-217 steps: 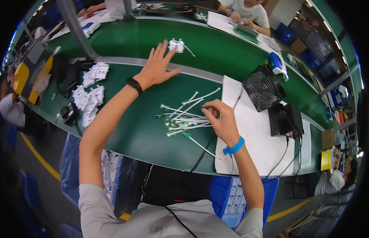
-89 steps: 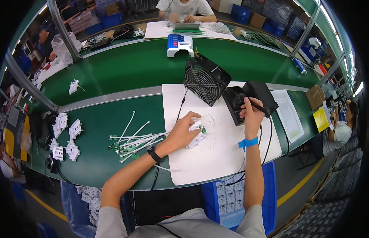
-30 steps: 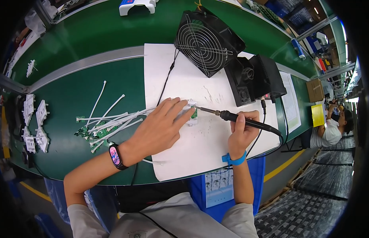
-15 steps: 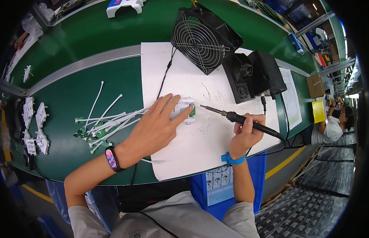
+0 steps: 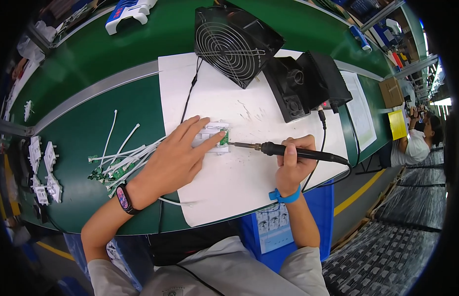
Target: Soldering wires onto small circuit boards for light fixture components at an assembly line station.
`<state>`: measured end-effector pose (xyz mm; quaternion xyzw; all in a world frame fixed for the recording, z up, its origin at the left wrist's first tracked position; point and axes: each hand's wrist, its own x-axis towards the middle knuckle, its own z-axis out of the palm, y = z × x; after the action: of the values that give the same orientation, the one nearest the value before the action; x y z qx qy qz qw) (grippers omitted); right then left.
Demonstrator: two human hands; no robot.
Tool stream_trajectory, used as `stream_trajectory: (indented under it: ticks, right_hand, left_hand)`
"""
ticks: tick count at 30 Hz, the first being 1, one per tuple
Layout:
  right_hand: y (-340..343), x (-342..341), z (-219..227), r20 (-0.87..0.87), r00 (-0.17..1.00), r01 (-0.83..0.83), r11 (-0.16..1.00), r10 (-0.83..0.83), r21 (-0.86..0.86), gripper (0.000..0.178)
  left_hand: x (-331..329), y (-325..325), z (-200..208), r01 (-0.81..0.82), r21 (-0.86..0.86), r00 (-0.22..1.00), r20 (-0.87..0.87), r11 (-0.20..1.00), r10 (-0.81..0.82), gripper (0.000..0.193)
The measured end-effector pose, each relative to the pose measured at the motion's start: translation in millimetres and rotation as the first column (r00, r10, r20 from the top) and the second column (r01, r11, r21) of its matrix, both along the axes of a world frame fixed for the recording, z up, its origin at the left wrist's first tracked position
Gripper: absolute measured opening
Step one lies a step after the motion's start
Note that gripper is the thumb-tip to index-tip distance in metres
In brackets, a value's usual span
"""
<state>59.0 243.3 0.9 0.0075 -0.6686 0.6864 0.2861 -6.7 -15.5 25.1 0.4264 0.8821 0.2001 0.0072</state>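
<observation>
A white plastic housing (image 5: 207,132) lies on the white sheet (image 5: 229,192), with a small green circuit board (image 5: 225,141) at its right end. My left hand (image 5: 171,162) rests over the housing, fingers stretched out, the index fingertip pressing on the board. In my closed right hand (image 5: 294,167) is a black-handled soldering iron (image 5: 275,149), held nearly level. Its metal tip points left and meets the board's right edge; whether it touches cannot be made out. Beside my left wrist lies a pile of white cables (image 5: 135,157) with small green boards (image 5: 111,171).
Beyond the hands stand a black fan (image 5: 234,44) with a wire guard and a black soldering station (image 5: 318,81). Several white plastic parts (image 5: 49,160) sit at the far left. Papers (image 5: 360,111) lie at the right. A co-worker (image 5: 414,140) sits farther right.
The soldering iron has moved left toward the circuit board, its tip now at the board's edge. My left hand keeps its place on the housing. The whole view has shifted slightly.
</observation>
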Motion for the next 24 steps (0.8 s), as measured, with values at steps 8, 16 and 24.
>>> stream_trajectory:
  ticks: [8,16,24]
  right_hand:
    - [4,1,-6,0.039,0.999,-0.030,0.998,0.028,0.048,0.016]
    - [1,-2,-4,0.081,0.997,0.004,1.000,-0.006,0.018,0.014]
    - [0,-3,4,-0.026,0.982,0.188,0.982,-0.188,-0.021,0.009]
  left_hand:
    - [0,1,2,0.004,-0.024,1.000,-0.020,1.000,-0.004,0.060]
    - [1,-1,4,0.012,-0.020,1.000,0.004,1.000,-0.012,0.059]
    - [6,-12,13,0.016,0.006,0.993,0.120,1.000,-0.016,0.053]
